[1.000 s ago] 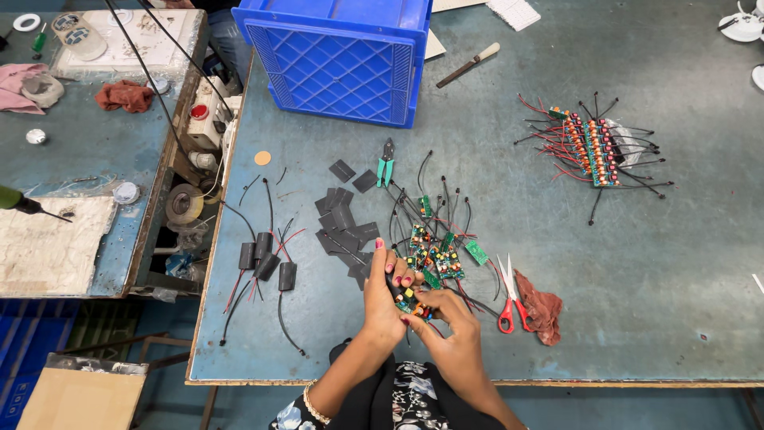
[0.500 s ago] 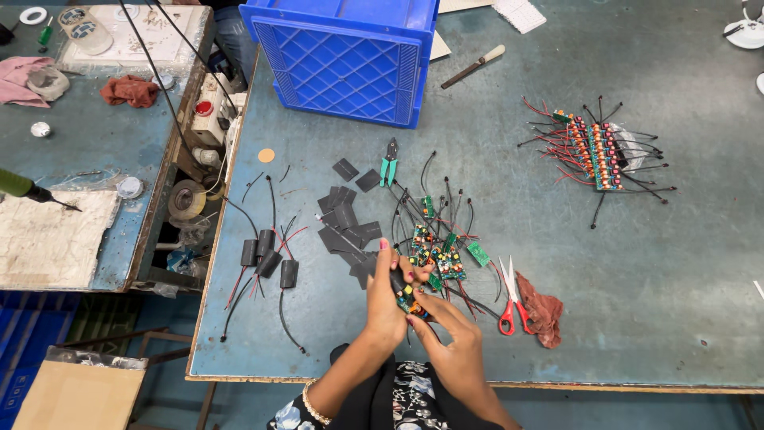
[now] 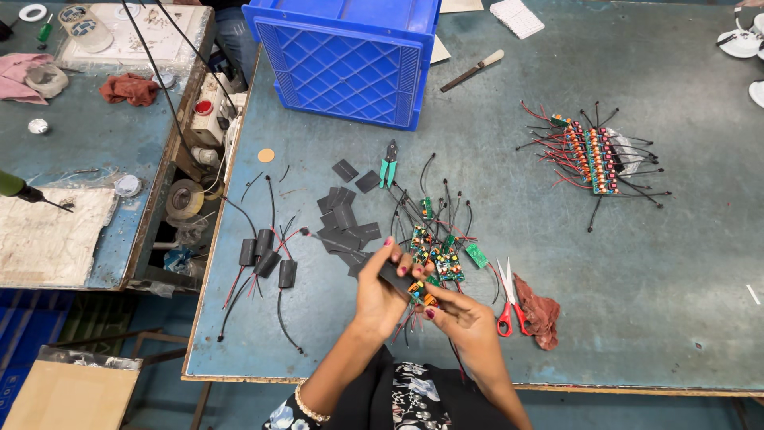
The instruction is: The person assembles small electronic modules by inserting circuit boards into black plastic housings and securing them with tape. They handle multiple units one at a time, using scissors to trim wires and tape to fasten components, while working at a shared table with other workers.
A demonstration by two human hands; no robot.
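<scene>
Head view: both hands, left [image 3: 382, 291] and right [image 3: 461, 318], pinch a light, fragile board [image 3: 420, 292] and limp black sleeve [image 3: 394, 275]; best gripped by the edges.

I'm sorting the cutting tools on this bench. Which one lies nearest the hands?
The red-handled scissors, just beside the right hand and next to a red rag. The green-handled pliers lie farther up the table, and the pale-handled knife farther still, by the blue crate.

I'm looking down on a worn blue-grey table [image 3: 684, 318] filling most of the frame. At the left, a second bench [image 3: 87, 151] is standing beside it, with bare floor [image 3: 159, 390] showing at lower left.
</scene>
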